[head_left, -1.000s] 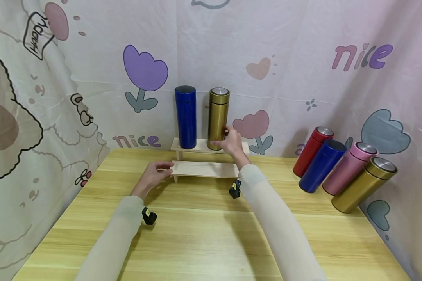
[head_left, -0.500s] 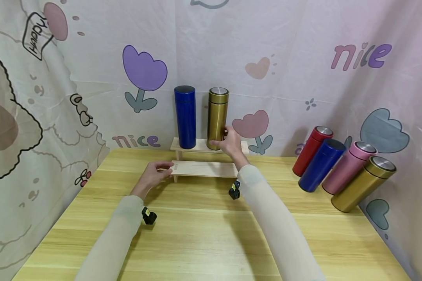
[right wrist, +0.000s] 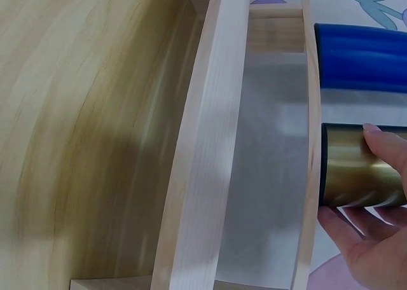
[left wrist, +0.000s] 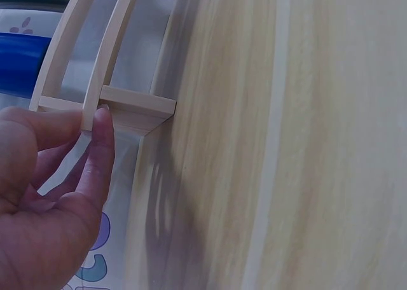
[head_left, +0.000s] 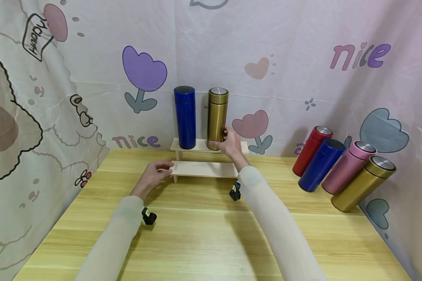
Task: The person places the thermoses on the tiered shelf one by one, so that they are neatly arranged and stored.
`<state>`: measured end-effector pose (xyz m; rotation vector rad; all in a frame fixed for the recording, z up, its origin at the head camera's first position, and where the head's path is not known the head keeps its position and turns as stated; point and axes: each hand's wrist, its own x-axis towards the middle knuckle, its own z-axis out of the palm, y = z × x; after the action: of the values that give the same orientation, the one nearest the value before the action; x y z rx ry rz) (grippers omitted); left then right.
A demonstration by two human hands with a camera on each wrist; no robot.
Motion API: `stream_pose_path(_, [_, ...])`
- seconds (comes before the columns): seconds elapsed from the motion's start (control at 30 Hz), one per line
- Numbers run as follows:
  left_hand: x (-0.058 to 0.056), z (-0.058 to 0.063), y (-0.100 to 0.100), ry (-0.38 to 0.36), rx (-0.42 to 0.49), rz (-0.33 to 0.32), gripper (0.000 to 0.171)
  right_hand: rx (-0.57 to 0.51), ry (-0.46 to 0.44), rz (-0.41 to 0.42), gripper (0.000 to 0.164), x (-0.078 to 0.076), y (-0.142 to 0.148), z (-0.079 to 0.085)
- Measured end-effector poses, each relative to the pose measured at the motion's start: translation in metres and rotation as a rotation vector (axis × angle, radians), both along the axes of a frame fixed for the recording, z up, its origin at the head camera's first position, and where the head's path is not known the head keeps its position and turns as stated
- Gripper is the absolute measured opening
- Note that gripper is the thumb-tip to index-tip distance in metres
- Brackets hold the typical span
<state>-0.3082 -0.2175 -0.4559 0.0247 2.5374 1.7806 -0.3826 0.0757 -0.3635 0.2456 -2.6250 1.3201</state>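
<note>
A two-tier wooden rack (head_left: 205, 169) stands at the back of the table. On its upper tier a gold thermos flask (head_left: 217, 117) is upright, to the right of a blue flask (head_left: 185, 123). My right hand (head_left: 232, 145) grips the gold flask low down, thumb on one side and fingers on the other; its base meets the board in the right wrist view. My left hand (head_left: 152, 176) pinches the left end of the lower board, and the thumb and fingertips on that board's end (left wrist: 91, 115) show in the left wrist view.
At the table's right side several flasks stand in a slanting row: red (head_left: 313, 151), blue (head_left: 321, 166), pink (head_left: 349, 168) and gold (head_left: 363, 184). A patterned cloth (head_left: 288, 35) hangs close behind the rack and along the sides of the wooden table (head_left: 197, 242).
</note>
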Motion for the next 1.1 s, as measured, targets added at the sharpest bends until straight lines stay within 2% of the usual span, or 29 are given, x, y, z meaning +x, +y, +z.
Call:
stream_pose_path(0.3, [0.000, 0.000, -0.001, -0.016, -0.023, 0.005, 0.037, 0.005, 0.003, -0.005, 0.079, 0.001, 0.000, -0.001])
stream_pose_path(0.43, [-0.001, -0.001, -0.001, -0.017, 0.001, 0.001, 0.037, 0.005, 0.003, 0.002, 0.078, 0.002, 0.000, 0.000])
stream_pose_path(0.5, [0.003, 0.007, 0.002, -0.022, 0.011, -0.008, 0.038, 0.005, 0.000, 0.007, 0.078, 0.002, 0.001, 0.000])
stream_pose_path(0.63, [0.005, 0.011, 0.003, -0.033, 0.011, -0.009, 0.038, 0.002, -0.003, 0.017, 0.078, 0.002, 0.002, 0.000])
stream_pose_path(0.8, [-0.002, 0.000, 0.000, -0.015, 0.000, 0.004, 0.038, -0.021, -0.009, 0.035, 0.080, 0.003, 0.003, 0.002])
stream_pose_path(1.1, [-0.001, -0.001, 0.000, -0.014, -0.008, 0.002, 0.036, -0.032, -0.031, 0.047, 0.084, 0.008, 0.005, 0.011])
